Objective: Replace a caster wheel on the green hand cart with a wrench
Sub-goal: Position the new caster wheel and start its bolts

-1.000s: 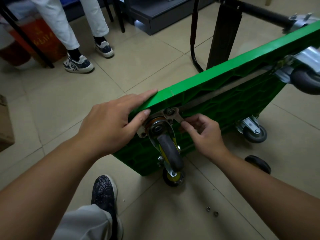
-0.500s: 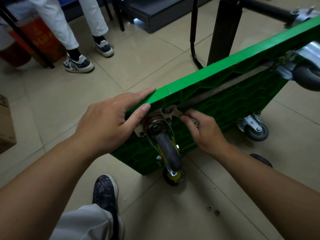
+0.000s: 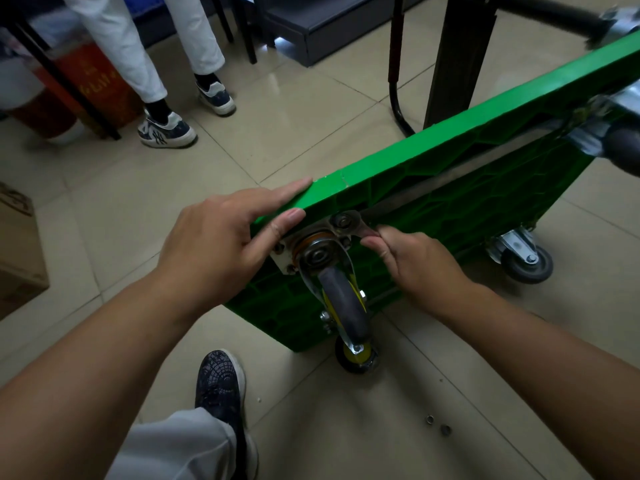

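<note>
While ribbed green cart [image 3: 485, 209] stands tipped, left hand [image 3: 214, 244] flat on its rim, right hand [image 3: 415, 261] pinching flat metal wrench [image 3: 362, 228]

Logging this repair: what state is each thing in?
Green plastic hand cart: tipped on its side, underside towards the camera.
Grey rubber caster wheel: mounted on the cart's underside.
Flat steel wrench: seated on a mounting bolt.
Left hand: fingers straight, pressing the cart's edge.
Right hand: pinches the wrench handle.
Two small metal rings: loose on floor.
</note>
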